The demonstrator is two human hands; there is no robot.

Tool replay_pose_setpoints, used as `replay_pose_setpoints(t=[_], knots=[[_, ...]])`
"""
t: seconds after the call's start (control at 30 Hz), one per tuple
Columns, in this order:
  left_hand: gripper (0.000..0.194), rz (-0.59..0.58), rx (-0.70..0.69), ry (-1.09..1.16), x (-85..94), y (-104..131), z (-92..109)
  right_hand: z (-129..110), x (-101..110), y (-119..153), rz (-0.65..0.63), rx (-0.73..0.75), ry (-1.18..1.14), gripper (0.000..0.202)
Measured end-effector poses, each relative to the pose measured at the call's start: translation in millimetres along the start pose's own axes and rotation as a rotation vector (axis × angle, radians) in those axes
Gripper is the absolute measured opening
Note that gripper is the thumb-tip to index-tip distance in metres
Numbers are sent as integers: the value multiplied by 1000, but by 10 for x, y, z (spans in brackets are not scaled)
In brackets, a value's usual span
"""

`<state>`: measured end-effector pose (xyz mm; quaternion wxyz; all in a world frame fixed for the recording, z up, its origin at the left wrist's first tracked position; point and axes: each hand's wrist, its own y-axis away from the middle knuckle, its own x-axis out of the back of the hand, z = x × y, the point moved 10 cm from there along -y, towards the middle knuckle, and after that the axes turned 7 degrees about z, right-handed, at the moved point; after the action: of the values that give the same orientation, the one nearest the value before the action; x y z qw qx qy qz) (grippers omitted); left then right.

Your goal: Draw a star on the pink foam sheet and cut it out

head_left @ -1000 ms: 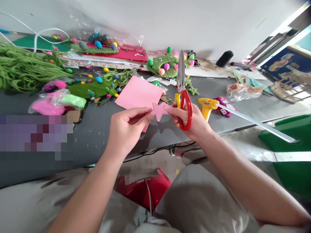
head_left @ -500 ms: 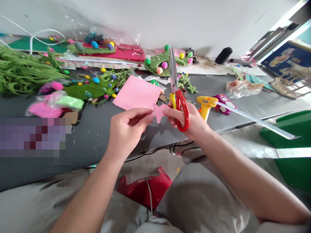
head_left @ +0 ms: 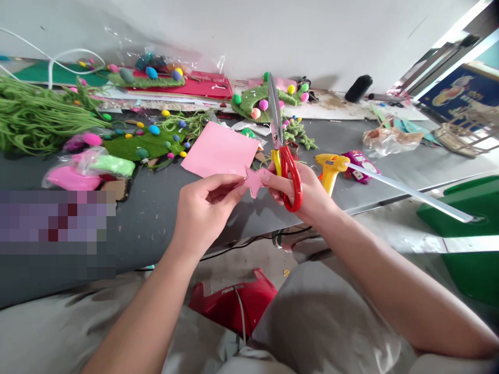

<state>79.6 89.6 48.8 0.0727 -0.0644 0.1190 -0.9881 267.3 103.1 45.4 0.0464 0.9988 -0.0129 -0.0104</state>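
Note:
A small pink star point(head_left: 254, 182) is stretched between my two hands above the table's front edge. My left hand point(head_left: 208, 210) pinches its left points between thumb and fingertips. With thumb and finger, my right hand point(head_left: 302, 189) grips the star's right side. Hooked in that same hand is a pair of scissors point(head_left: 275, 117) with red and yellow handles, blades pointing up and nearly closed. Just behind the star, a pink sheet point(head_left: 220, 148) lies on the grey table. The undersides of the fingers are partly hidden.
A yellow glue gun point(head_left: 329, 169) with a long clear glue stick point(head_left: 413, 193) lies right of my right hand. Green yarn point(head_left: 39, 117) and pompom-covered green shapes point(head_left: 136, 145) crowd the left and back. A red stool point(head_left: 234, 301) and a green bin point(head_left: 463, 223) stand below the tabletop.
The scissors have tipped slightly, their blade tips shifting a little left. Both hands keep hold of the star in nearly the same place.

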Motion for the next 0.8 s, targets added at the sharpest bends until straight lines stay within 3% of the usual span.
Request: replay_pose_setpoints(t=[0.8], knots=[[15,3,23,69,-52,8,-44,-29,21,30,57,0,68,39]])
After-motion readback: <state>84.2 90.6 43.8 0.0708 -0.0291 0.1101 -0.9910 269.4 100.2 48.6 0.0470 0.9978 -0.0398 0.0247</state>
